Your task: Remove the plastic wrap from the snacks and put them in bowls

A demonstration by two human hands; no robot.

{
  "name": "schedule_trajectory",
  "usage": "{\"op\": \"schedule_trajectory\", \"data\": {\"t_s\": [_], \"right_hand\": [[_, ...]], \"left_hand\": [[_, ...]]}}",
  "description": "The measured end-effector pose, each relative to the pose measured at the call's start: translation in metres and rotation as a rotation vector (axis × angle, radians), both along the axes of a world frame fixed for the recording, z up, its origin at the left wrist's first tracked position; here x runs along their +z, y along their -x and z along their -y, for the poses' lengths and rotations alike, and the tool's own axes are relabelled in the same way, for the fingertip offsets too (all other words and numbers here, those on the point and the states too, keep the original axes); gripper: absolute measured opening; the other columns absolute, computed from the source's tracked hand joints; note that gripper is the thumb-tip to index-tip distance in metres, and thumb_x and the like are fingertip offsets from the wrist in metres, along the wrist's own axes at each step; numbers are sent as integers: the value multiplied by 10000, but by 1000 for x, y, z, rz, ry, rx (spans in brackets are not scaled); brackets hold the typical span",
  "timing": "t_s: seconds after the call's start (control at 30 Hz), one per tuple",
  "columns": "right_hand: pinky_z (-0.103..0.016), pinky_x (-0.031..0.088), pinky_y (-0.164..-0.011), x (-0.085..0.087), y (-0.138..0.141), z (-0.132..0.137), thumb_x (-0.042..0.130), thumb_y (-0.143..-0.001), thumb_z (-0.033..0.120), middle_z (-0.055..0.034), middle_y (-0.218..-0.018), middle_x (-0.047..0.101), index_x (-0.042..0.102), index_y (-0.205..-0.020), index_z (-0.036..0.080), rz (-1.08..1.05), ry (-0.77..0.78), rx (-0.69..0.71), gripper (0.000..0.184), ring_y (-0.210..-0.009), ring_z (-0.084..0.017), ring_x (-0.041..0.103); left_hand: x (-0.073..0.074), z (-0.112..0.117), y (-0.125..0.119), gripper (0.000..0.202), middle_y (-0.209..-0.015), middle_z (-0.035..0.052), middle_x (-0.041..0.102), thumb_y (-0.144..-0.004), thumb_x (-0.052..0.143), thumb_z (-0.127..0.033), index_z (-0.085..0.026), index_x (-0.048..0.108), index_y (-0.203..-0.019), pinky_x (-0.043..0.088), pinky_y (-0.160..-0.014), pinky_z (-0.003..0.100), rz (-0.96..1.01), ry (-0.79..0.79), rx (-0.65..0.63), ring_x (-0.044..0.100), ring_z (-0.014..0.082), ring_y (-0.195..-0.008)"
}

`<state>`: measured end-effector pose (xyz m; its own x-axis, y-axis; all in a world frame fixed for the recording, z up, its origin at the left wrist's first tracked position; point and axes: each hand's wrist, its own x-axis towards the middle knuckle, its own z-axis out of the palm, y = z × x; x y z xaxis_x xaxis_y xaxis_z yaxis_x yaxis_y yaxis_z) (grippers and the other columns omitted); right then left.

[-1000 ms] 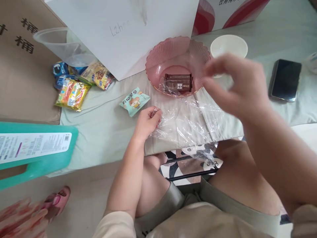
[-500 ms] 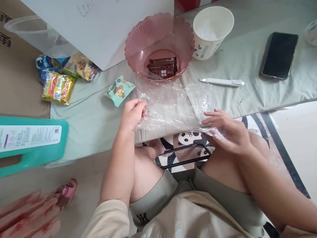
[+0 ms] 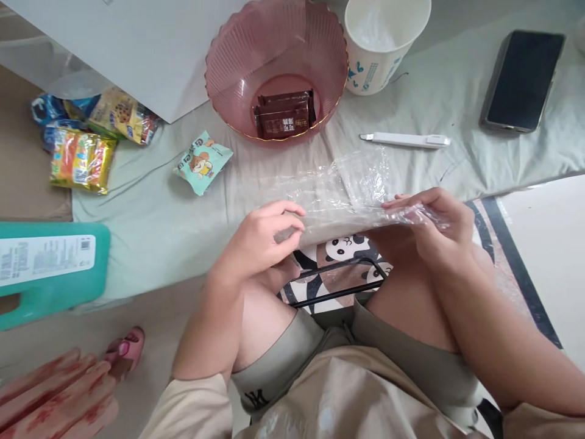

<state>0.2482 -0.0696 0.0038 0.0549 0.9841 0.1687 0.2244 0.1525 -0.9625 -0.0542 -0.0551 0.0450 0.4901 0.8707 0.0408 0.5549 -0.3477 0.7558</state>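
Observation:
A sheet of clear plastic wrap (image 3: pixel 347 189) lies crumpled on the pale green cloth (image 3: pixel 159 213) at the near edge of the surface. My left hand (image 3: pixel 260 238) pinches its left near edge, fingers curled. My right hand (image 3: pixel 434 219) grips the bunched right end of the wrap. Just beyond stands a pink ribbed bowl (image 3: pixel 237 55) with dark brown snack packets (image 3: pixel 283 114) in it. A small teal snack packet (image 3: pixel 201 161) lies to the bowl's left.
A white paper cup (image 3: pixel 384 42), a white pen-like tool (image 3: pixel 406 140) and a black phone (image 3: pixel 521 82) lie at the right. Several colourful snack packs (image 3: pixel 82 158) sit at the left beside a white box (image 3: pixel 137 49). A teal stool (image 3: pixel 50 268) stands at lower left.
My right hand came down from above the bowl and took the wrap's right end. My left hand slid right along the near edge. The view has tilted closer to the bowl.

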Motion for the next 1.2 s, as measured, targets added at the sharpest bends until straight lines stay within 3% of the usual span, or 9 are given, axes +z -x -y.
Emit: {"op": "schedule_trajectory", "data": {"t_s": [0.23, 0.37, 0.5, 0.6, 0.7, 0.83, 0.97, 1.07, 1.2], "right_hand": [[-267, 545, -537, 0, 4, -3, 742, -877, 277, 29, -643, 703, 659, -773, 242, 54, -13, -47, 138, -570, -138, 678], [-259, 489, -437, -6, 8, -6, 745, -918, 432, 38, -622, 666, 643, -823, 267, 5, 3, -49, 216, -476, -128, 623], [-252, 407, -347, -13, 17, -10, 701, -942, 578, 60, -654, 573, 590, -898, 272, -136, 132, -70, 328, -408, -101, 544], [-248, 317, -308, -13, 26, -13, 662, -979, 547, 51, -728, 599, 544, -917, 269, -166, 169, -130, 307, -377, -74, 471], [-262, 295, -312, -11, 32, -15, 644, -999, 493, 43, -726, 637, 519, -916, 275, -141, 148, -182, 264, -366, -77, 446], [-251, 289, -328, -10, 34, -15, 664, -977, 378, 86, -586, 562, 533, -945, 276, -93, 137, -223, 169, -350, -87, 435], [-248, 323, -351, -9, 30, -12, 681, -927, 320, 114, -481, 488, 606, -1000, 264, 1, 143, -226, 119, -347, -103, 441], [-259, 345, -379, -9, 28, -11, 666, -934, 359, 93, -453, 497, 646, -899, 247, 107, 142, -181, 120, -357, -101, 443], [-268, 356, -414, -9, 29, -11, 671, -941, 407, 76, -433, 495, 579, -746, 245, 228, 126, -182, 270, -371, -101, 447]], "left_hand": [[-7, -9, 13, 86, -846, 56, 806, -806, 627, -235, -195, 629, -730, 554, -619, 250, 310, 332, 260, 730, 160, -728], [-4, -13, 17, 195, -889, 97, 811, -779, 712, -331, -188, 600, -707, 394, -424, 219, 378, 496, 408, 688, 145, -575], [-6, -17, 17, 281, -830, 74, 800, -771, 777, -394, -185, 598, -712, 242, -367, 210, 413, 570, 544, 503, 60, -389], [-8, -18, 22, 364, -758, 45, 777, -714, 848, -498, -192, 658, -767, 406, -456, 204, 555, 592, 628, 596, 91, -504], [-8, -16, 26, 450, -894, 85, 809, -637, 909, -545, -180, 755, -850, 577, -694, 267, 564, 695, 534, 752, 193, -836], [-9, -14, 28, 245, -930, 98, 821, -675, 866, -369, -188, 704, -643, 625, -861, 371, 564, 714, 526, 766, 261, -998], [-12, -16, 34, 295, -1156, 125, 822, -649, 772, -282, -194, 583, -441, 615, -1016, 429, 603, 714, 450, 714, 313, -1229], [-12, -17, 38, 321, -1226, 135, 804, -660, 763, -298, -192, 548, -446, 653, -912, 392, 576, 732, 501, 695, 334, -1279], [-9, -17, 37, 286, -1065, 130, 824, -666, 804, -358, -197, 568, -661, 623, -660, 280, 609, 758, 613, 784, 281, -1049]]}}
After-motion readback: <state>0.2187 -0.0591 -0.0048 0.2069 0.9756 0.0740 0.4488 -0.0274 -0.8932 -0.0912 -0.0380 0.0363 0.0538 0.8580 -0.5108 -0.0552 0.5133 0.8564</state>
